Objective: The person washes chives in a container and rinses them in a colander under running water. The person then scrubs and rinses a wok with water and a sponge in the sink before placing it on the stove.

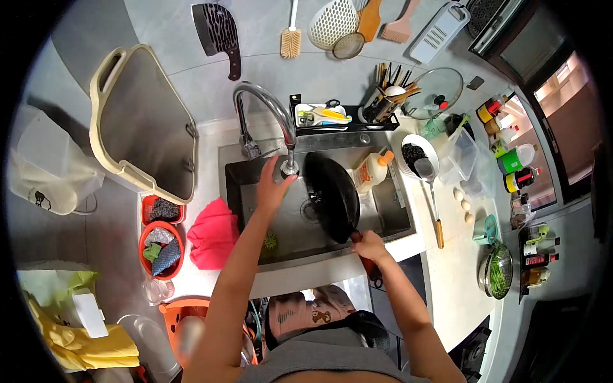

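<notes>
A black wok [333, 198] stands tilted on its side in the steel sink [262, 252]. My right hand [370, 247] is closed around its brown handle at the near edge of the sink. Just left of the spout of the chrome faucet [263, 96] is my left hand [273, 188], its thumb and fingers apart. Whether it touches the nozzle I cannot tell. A bottle with an orange cap [370, 172] leans in the sink to the right of the wok, and a small green scrubber [270, 240] lies at the near left.
On the left counter are a pink cloth [212, 235], red baskets [180, 255] and an upright cutting board [143, 121]. To the right are a white bowl with dark contents [429, 148], a spatula [436, 214], eggs [465, 205] and bottles. A utensil rack [345, 126] stands behind the sink.
</notes>
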`<action>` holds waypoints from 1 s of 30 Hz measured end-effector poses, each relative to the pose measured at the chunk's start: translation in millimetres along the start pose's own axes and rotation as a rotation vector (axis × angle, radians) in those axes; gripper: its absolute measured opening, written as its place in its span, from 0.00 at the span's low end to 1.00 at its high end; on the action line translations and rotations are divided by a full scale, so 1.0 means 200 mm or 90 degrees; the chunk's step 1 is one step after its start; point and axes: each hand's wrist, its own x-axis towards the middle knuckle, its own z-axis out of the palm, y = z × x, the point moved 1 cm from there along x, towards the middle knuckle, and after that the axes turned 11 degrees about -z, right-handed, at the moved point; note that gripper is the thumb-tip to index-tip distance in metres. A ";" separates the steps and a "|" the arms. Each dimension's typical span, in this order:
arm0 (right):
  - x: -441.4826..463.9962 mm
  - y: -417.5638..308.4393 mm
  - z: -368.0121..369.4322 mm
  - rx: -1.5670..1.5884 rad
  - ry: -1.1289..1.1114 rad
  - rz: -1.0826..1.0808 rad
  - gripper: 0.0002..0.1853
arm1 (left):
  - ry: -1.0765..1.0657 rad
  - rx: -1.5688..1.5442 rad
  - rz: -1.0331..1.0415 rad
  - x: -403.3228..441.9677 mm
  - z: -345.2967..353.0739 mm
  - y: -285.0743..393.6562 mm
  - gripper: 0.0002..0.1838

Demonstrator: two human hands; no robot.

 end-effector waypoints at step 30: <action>0.29 -0.13 0.35 1.182 -0.426 0.318 0.10 | -0.343 -0.085 -0.173 0.03 0.14 0.13 0.22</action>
